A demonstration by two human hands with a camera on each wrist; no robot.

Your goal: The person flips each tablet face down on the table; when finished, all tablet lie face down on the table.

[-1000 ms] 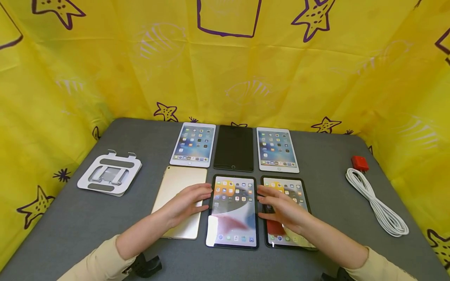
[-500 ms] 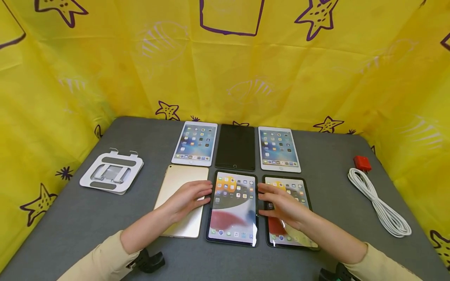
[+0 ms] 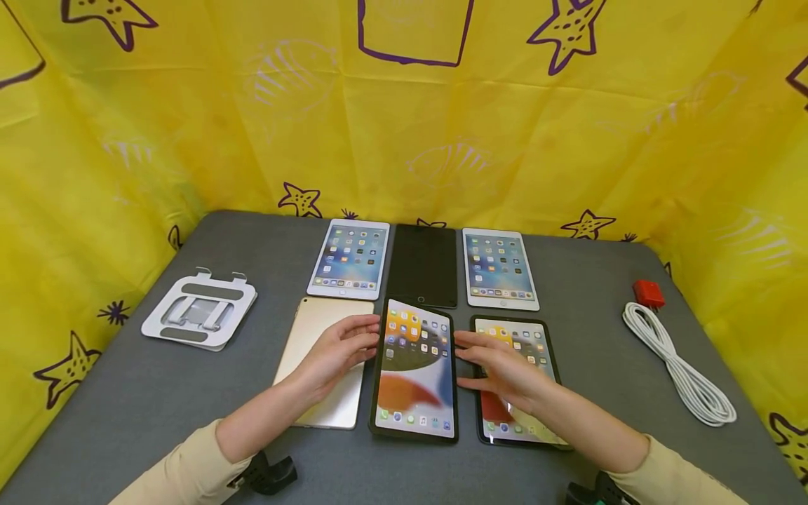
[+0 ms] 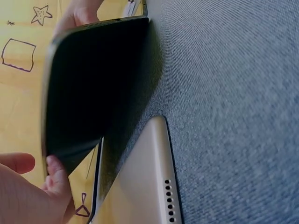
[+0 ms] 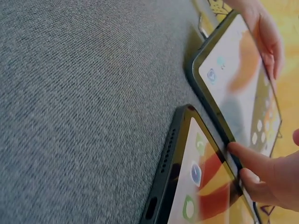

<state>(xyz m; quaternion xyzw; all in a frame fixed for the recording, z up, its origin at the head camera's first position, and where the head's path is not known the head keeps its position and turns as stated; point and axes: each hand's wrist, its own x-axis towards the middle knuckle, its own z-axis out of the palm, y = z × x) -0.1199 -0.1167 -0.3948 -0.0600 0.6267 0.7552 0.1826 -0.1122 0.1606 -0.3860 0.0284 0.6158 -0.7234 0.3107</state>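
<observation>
A dark-framed tablet [image 3: 416,372] with a lit home screen is tilted, its far end raised off the table. My left hand [image 3: 344,351] grips its left edge; in the left wrist view, the fingers [image 4: 56,175] are at the edge and its dark back faces the camera. My right hand [image 3: 505,368] holds the opposite edge, fingertips [image 5: 233,148] against the side in the right wrist view. Beneath my left hand lies a gold tablet [image 3: 341,414], back up. Another lit black-framed tablet [image 3: 517,428] lies under my right hand.
Behind stand a row of flat tablets: a white one [image 3: 349,259], a black dark-screened one [image 3: 423,266] and another white one [image 3: 501,270]. At left lies a folded white stand [image 3: 202,308]. A red charger [image 3: 648,293] and coiled white cable [image 3: 682,372] lie right.
The middle tablet has gone from lying flat to tilted, its far end lifting and now overlapping the black tablet behind in view. Both hands have shifted slightly with it.
</observation>
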